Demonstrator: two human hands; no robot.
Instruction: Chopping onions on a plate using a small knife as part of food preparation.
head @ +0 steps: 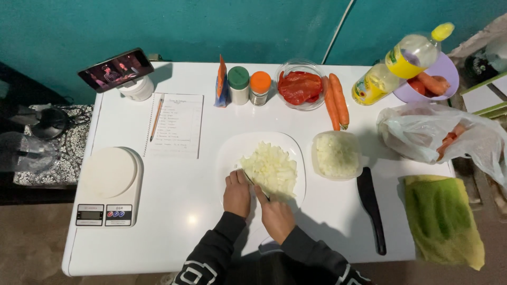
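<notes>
A heap of chopped onion [272,170] lies on a white cutting board [238,148] in the middle of the table. My right hand [275,216] grips a knife [255,184] whose blade points up-left along the heap's near edge. My left hand [236,192] rests curled on the board just left of the blade, touching the onion pieces. A square plastic tub [337,154] filled with more chopped onion stands right of the board.
A kitchen scale [108,184] sits at the left, with a notepad [177,125], a pencil [157,117] and a propped phone [116,69] behind it. At the back are spice jars [249,84], a bowl of red peppers [300,87], carrots [336,101] and an oil bottle [401,62]. At the right lie a plastic bag [443,134], a black knife sheath [371,208] and a green cloth [442,219].
</notes>
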